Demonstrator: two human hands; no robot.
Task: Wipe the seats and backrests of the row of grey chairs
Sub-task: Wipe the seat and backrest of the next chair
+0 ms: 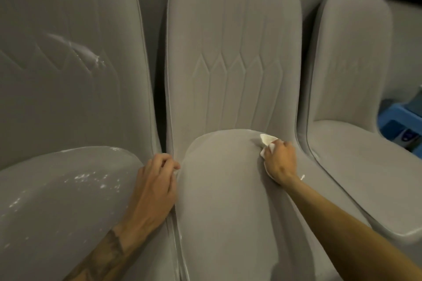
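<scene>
Row of three chairs, backrests on the far side from the viewer. Work is on the middle grey upholstered chair (pixel 223 201).

- The right hand (pixel 279 162) reaches across the seat with its fingers closed round a small crumpled white cloth (pixel 267 140). It presses the cloth onto the rear right corner of the seat, just where the seat meets the stitched backrest (pixel 233 52).
- The left hand (pixel 155 187) lies palm down over the narrow gap between the middle seat and the left grey chair (pixel 57 212), fingers bent toward the gap. I cannot tell whether they grip the seat edge or only brace on it. No cloth shows in this hand.

Key relation: the cloth sits at the far right of the seat. The rest of the seat runs from it toward the viewer and leftward, long axis front to back. The backrest rises just beyond the cloth. The cloth hand is nearer to both surfaces; the other hand is at the seat's left edge, well apart from the cloth.

Judgement: the seat wipe is under way. The next stroke would probably follow the crease leftward or climb the backrest.

The left grey chair carries white flecks (pixel 91 177) on its seat and a white streak (pixel 77 50) on its back, so it likely needs wiping. Neither hand touches the right grey chair (pixel 356 143). A blue plastic object (pixel 402 125) shows at the right edge.
</scene>
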